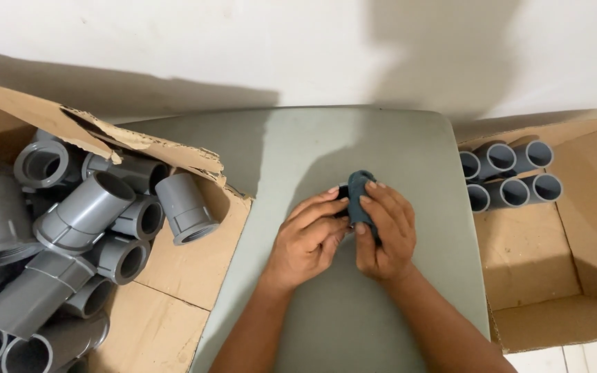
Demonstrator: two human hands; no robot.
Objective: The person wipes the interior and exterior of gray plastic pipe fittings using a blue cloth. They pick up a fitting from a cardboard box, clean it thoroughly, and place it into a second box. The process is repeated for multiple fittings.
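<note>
This looks like a small workshop or packing corner for plumbing parts. Left of the hands, a torn cardboard box (174, 276) is heaped with grey plastic pipe fittings (84, 211). Right of them, another open carton (561, 276) holds a neat row of similar fittings (509, 178). A plain grey table (354, 145) stands against a bare white wall (243, 41).

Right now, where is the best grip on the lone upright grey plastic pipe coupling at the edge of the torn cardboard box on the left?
Probably the narrower upper barrel of the upright grey plastic pipe coupling, approached from its right. It leans with the wider collar down, and other fittings crowd its left side.
</note>
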